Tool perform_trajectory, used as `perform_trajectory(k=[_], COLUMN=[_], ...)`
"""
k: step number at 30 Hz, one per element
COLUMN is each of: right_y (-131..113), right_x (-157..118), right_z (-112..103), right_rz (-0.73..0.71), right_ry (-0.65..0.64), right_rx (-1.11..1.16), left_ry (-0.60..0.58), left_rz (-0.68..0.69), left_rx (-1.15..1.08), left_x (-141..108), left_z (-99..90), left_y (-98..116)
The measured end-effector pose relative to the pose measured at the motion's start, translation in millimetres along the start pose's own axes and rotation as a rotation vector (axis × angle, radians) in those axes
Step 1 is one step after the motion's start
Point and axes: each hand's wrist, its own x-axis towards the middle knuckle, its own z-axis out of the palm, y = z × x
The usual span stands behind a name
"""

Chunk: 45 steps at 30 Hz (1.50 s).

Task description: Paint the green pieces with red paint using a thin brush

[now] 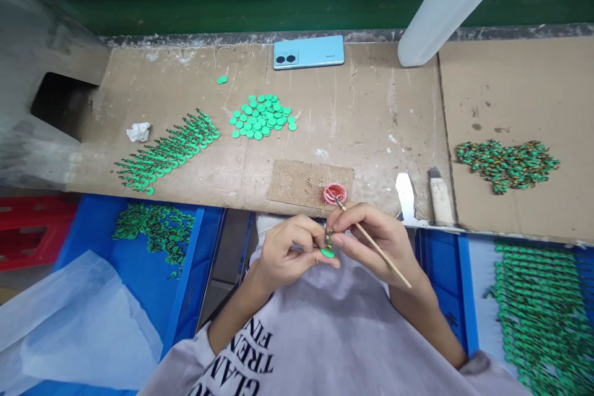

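A small green-based piece [327, 253] sits at the lower centre of the frame, pinched between the left hand's [291, 247] thumb and fingers. The right hand [378, 241] grips a thin wooden paintbrush [381, 253], its fingertips meeting at the piece too (the exact contact is too small to tell). Just above, a little pot of red paint [340, 185] stands on a cardboard pad [292, 182]. Black capitals on the grey shirt [325, 322], lower centre, run sideways: "FIN", "TREN" and "GLAM" can be read, the rest lost in folds. Loose green discs [262, 116] lie upper centre-left. At top centre, a pale blue phone [320, 52] bears "vivo", upside down.
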Motion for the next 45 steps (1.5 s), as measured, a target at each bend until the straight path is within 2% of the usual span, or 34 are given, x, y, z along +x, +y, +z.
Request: perform_trajectory(k=[7,16,27,38,45], right_y=[0,-3,-10,-9,-9], right_x=[0,-1,-2,1,1], right_z=[2,4,4,5,6], right_rz=[0.014,0.023,-0.022,-0.042,-0.034], right_ry=[0.028,0.049,0.045,0.061,0.068], right_rx=[0.021,0.041,-0.086,-0.181,-0.144], left_ry=[0.011,-0.017,-0.074,-0.066,0.004], left_rz=[0.012,0.05,0.116,0.132,0.078], left_rx=[-0.064,0.047,0.143,0.137,0.058], left_x=[-2,2,8,9,5], left_z=[-0.3,-2.4,-1.8,-0.9,4.0], left_y=[-2,4,9,7,1])
